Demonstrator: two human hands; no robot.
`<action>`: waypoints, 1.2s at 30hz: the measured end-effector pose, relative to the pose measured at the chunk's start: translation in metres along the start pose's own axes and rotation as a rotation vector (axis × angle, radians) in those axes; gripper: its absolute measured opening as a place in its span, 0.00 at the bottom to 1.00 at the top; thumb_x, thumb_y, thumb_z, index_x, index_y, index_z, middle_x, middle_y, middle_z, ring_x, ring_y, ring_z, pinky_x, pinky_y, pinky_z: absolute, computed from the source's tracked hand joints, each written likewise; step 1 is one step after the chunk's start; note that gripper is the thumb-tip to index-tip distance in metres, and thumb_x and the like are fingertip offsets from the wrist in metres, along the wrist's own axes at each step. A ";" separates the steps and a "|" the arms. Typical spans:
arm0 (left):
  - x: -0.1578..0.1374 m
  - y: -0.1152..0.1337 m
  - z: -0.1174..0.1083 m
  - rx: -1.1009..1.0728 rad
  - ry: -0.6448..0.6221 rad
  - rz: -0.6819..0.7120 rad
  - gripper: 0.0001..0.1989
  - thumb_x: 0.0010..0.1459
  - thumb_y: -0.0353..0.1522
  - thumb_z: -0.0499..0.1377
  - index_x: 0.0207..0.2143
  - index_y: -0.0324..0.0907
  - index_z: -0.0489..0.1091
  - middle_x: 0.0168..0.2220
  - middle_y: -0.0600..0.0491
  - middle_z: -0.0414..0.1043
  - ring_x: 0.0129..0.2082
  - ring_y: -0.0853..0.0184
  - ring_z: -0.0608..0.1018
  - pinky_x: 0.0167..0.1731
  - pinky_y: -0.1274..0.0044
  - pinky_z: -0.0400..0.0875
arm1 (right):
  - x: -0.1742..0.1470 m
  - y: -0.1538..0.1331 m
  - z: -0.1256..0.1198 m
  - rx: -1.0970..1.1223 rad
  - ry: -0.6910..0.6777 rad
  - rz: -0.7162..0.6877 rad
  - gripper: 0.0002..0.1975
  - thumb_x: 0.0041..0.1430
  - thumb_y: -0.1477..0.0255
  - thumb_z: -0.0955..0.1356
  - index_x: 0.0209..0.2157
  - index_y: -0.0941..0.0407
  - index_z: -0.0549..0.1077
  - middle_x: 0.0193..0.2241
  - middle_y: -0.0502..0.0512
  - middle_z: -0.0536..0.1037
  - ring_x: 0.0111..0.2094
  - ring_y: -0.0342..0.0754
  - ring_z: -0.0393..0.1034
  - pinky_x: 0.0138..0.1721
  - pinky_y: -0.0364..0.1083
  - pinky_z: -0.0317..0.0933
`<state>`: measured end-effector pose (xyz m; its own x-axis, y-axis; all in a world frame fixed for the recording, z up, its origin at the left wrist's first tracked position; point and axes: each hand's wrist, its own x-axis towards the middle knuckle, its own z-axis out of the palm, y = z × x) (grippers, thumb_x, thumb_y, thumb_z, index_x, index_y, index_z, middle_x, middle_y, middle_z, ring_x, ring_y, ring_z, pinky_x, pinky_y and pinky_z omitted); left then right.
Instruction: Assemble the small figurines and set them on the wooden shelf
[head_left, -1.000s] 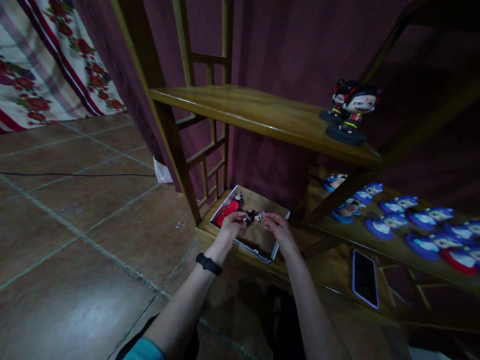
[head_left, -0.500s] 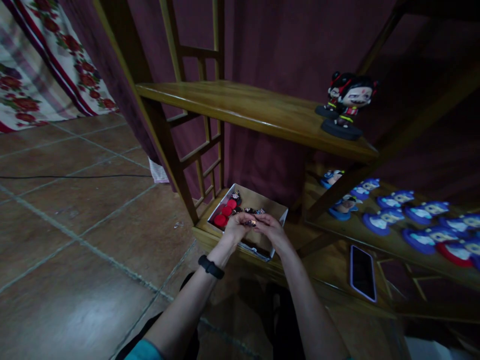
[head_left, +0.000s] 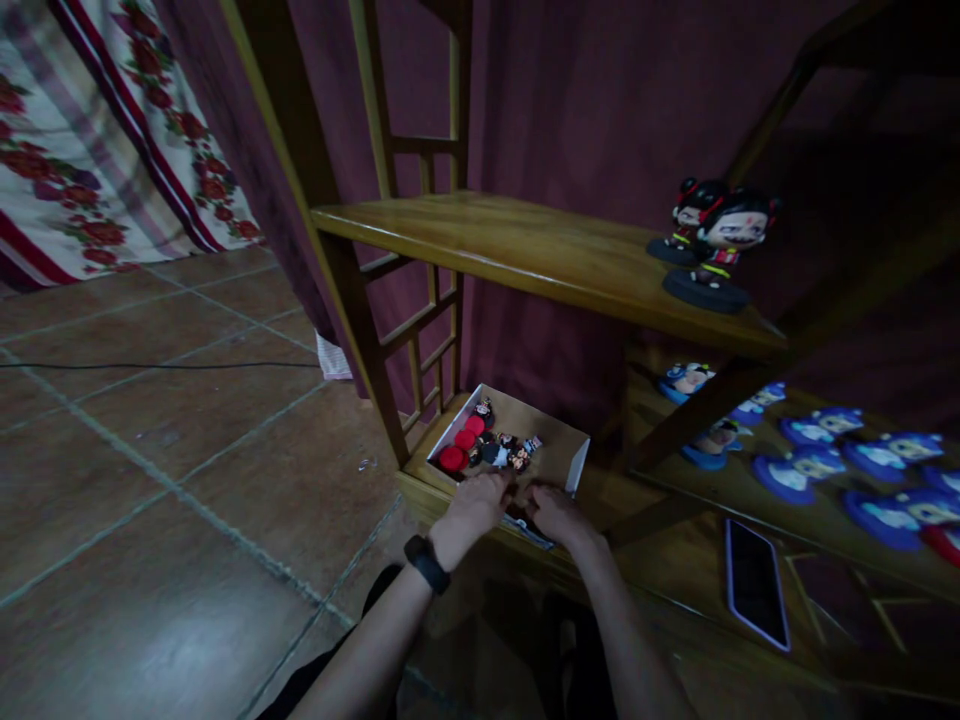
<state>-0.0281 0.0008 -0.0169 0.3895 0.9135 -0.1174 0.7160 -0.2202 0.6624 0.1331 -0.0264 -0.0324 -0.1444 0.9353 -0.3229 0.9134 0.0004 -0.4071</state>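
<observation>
At the far left a flowered curtain (head_left: 90,150) hung over the tiled floor (head_left: 150,480), cut off by the edge of the view, and a thin black cable (head_left: 150,365) ran across the tiles. A wooden shelf unit (head_left: 525,250) stood against a dark red cloth.

On its lowest board sat a small open cardboard box (head_left: 574,462). Inside lay red round pieces (head_left: 459,452) at the left end and a cluster of tiny figures (head_left: 510,450) beside them; these were too small and dim to tell apart.

The left hand (head_left: 476,505), with a black wristband (head_left: 426,562) on the wrist, rested curled at the near rim of the box. The fingers bent downward and their tips were hidden, so whether they gripped anything could not be told. The right hand (head_left: 555,512) lay just beside it, nearly touching, also curled over the near rim. It covered that edge of the box, and what lay under its fingers was not visible, so its grip could not be told either.

Further right, two big-headed dolls (head_left: 716,245) with black hair stood on dark round bases on the upper shelf, one partly hiding the other. Below them a row of blue figures (head_left: 810,460) lay on a lower shelf, running out of view at the right edge and partly blocked by a slanting wooden bar. A phone (head_left: 756,582) lay flat, screen dark, on the bottom board.
</observation>
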 end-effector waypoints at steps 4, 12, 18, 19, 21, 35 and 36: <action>-0.015 0.009 0.003 0.223 -0.140 0.037 0.10 0.54 0.33 0.52 0.33 0.39 0.72 0.33 0.41 0.73 0.38 0.56 0.74 0.43 0.65 0.62 | 0.001 -0.003 0.000 -0.021 0.029 0.010 0.10 0.55 0.72 0.61 0.38 0.54 0.71 0.41 0.57 0.75 0.44 0.50 0.68 0.40 0.45 0.55; -0.013 0.002 -0.019 0.172 -0.092 0.056 0.12 0.54 0.32 0.52 0.38 0.37 0.71 0.36 0.38 0.72 0.41 0.54 0.73 0.45 0.64 0.60 | 0.007 -0.019 -0.006 0.008 0.212 0.053 0.13 0.58 0.72 0.58 0.40 0.51 0.70 0.40 0.54 0.76 0.41 0.49 0.70 0.39 0.45 0.55; -0.005 -0.012 -0.048 0.227 0.028 -0.130 0.12 0.52 0.23 0.51 0.38 0.34 0.70 0.35 0.35 0.72 0.40 0.53 0.74 0.44 0.61 0.60 | 0.029 -0.019 -0.015 0.132 0.343 0.022 0.13 0.58 0.73 0.57 0.41 0.53 0.70 0.43 0.54 0.73 0.44 0.46 0.68 0.43 0.43 0.56; -0.005 -0.014 -0.052 0.223 0.029 -0.158 0.12 0.51 0.23 0.51 0.37 0.35 0.71 0.35 0.35 0.72 0.40 0.53 0.74 0.43 0.62 0.61 | 0.037 -0.021 -0.019 0.121 0.346 0.028 0.14 0.58 0.74 0.57 0.41 0.53 0.70 0.43 0.55 0.73 0.44 0.46 0.68 0.44 0.43 0.56; -0.005 -0.016 -0.061 0.240 0.026 -0.186 0.12 0.51 0.23 0.51 0.37 0.36 0.71 0.35 0.36 0.72 0.40 0.55 0.74 0.41 0.64 0.63 | 0.055 -0.027 -0.026 0.066 0.350 0.041 0.14 0.58 0.74 0.57 0.42 0.54 0.70 0.44 0.56 0.73 0.45 0.46 0.67 0.45 0.43 0.56; -0.013 -0.029 -0.104 0.288 0.095 -0.239 0.15 0.56 0.33 0.49 0.44 0.41 0.68 0.38 0.41 0.73 0.41 0.59 0.74 0.39 0.72 0.64 | 0.070 -0.044 -0.010 0.019 0.422 0.120 0.11 0.50 0.75 0.63 0.37 0.55 0.70 0.43 0.59 0.70 0.44 0.50 0.66 0.45 0.47 0.57; -0.012 -0.029 -0.103 0.266 0.099 -0.235 0.15 0.56 0.33 0.50 0.44 0.42 0.68 0.37 0.43 0.73 0.40 0.60 0.75 0.39 0.73 0.64 | 0.062 -0.039 -0.010 0.122 0.488 0.127 0.11 0.50 0.73 0.63 0.38 0.54 0.69 0.42 0.58 0.70 0.42 0.49 0.67 0.43 0.47 0.59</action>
<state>-0.1139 0.0314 0.0415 0.1482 0.9756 -0.1623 0.9097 -0.0700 0.4093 0.0921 0.0347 -0.0279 0.1857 0.9814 0.0479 0.8568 -0.1379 -0.4968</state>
